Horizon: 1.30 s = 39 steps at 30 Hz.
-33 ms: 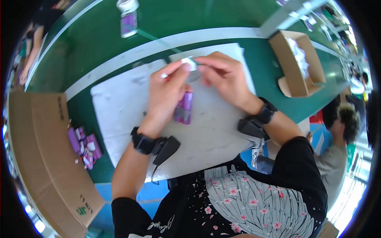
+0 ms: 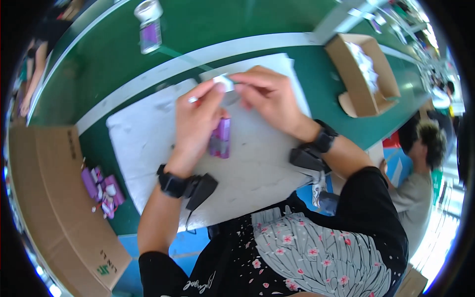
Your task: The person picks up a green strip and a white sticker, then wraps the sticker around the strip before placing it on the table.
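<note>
Pinching a small, flat white piece [image 2: 225,84] in the head view, the thumb and forefinger of our left hand [image 2: 195,119] are clenched on its left side, above the pale, stained sheet [image 2: 262,158] spread over the green counter [image 2: 316,86]. Our right hand [image 2: 272,94] comes in from the other side, its thumb and forefinger drawn together at the piece's right edge; blur there means we cannot tell whether they grip it.

The purple oblong pack with a shiny wrapping [image 2: 221,139] sits just below the white piece, on our body's side of it. Its long axis runs nearly straight toward us, leaning only slightly. Our left hand is clearly the nearer: its curled lower fingers meet the pack's far end, though we cannot tell whether they hold it up or it rests on the sheet. Our right hand is apart from it.

Of the containers, the open brown cardboard box [image 2: 339,57] at the right holds a heap of crumpled white and pale purple items [image 2: 364,67]. We cannot see into the large brown cardboard box [image 2: 54,188] at the left; beside it lies a cluster of purple packs with white parts and red wires [image 2: 105,192].
</note>
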Tool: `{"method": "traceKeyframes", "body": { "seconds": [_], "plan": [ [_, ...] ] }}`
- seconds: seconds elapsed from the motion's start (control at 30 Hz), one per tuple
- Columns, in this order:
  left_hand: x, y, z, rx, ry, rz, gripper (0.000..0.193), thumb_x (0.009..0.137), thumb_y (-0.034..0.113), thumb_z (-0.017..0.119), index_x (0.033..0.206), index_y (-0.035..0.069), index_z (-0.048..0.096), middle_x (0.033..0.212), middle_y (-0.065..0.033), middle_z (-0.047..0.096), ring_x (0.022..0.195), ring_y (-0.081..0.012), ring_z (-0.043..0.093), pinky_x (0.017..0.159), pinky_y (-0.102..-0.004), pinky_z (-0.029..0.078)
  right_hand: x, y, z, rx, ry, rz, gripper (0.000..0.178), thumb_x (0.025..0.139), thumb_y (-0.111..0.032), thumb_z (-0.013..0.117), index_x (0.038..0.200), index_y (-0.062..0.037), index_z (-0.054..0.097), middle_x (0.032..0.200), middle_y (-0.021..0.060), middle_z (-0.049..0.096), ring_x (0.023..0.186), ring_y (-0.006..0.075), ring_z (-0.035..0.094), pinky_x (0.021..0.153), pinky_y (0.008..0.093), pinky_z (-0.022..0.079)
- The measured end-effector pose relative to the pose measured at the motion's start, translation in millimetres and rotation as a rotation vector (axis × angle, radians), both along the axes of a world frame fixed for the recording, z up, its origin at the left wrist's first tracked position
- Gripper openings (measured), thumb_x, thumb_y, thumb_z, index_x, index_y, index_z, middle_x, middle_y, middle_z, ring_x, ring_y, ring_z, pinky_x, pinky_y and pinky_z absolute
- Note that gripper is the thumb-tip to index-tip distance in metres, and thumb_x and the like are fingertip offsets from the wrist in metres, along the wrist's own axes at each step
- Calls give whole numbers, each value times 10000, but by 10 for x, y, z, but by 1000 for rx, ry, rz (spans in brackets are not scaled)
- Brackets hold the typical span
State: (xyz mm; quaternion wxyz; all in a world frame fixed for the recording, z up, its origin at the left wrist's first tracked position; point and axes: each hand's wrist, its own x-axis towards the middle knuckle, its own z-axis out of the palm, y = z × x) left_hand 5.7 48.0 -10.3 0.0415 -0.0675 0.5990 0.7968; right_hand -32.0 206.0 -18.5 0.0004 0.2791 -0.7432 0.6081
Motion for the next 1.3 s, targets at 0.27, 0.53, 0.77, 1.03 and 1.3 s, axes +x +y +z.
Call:
{"method": "traceKeyframes", "body": {
  "seconds": [0.27,0.53,0.77,1.03,1.3],
  "plan": [
    [46,20,53,-67,-7,45,229,858,162,572,957,-43,597,507,51,389,425,-35,333,492,-204,387,9,-9,34,1,144,-56,221,750,31,608,954,-43,652,791,86,577,635,156,584,536,240,482],
    [17,48,49,-125,-16,63,215,849,168,586,879,-44,601,503,48,389,422,-33,327,500,-204,385,21,19,24,17,182,-48,208,719,19,636,917,-43,650,761,72,581,639,163,581,542,264,487],
    [60,-10,24,-43,-17,96,215,817,178,624,863,-31,606,511,53,394,426,-28,324,495,-205,379,57,11,118,90,165,10,211,735,-23,650,941,-63,640,753,66,594,627,137,568,527,230,458],
    [44,-35,15,-8,-6,85,263,801,174,645,917,-60,607,610,13,507,436,-29,364,494,-214,416,31,-26,11,-64,-205,106,266,787,-49,638,1044,-33,569,767,24,596,649,69,535,537,205,425],
    [33,-48,-7,27,15,24,269,802,181,648,951,-40,614,664,-1,542,442,-30,376,501,-218,426,38,-11,87,-127,-402,178,349,789,-45,636,1116,-28,514,773,27,598,655,72,547,527,188,409]
  ]
}}
